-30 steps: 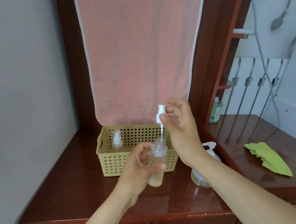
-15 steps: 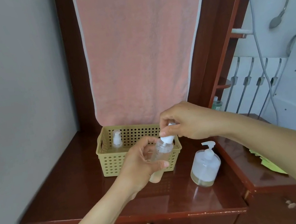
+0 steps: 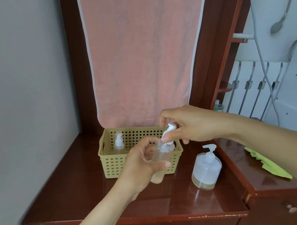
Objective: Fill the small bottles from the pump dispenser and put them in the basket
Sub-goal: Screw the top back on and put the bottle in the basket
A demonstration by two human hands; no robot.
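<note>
Glossy red-brown wooden table [image 3: 69, 193] | left hand [image 3: 142, 164], fingers curled round small clear plastic bottle [image 3: 163, 151] | right hand [image 3: 194, 124], fingertips pinching its white spray cap [image 3: 170, 131]

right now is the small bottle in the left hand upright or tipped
Tipped: the small bottle leans, neck up-right, base down-left, gripped by the left hand.

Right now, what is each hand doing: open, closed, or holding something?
Left hand: closed around the small bottle.
Right hand: fingers pinching the white spray cap at that bottle's neck.
</note>
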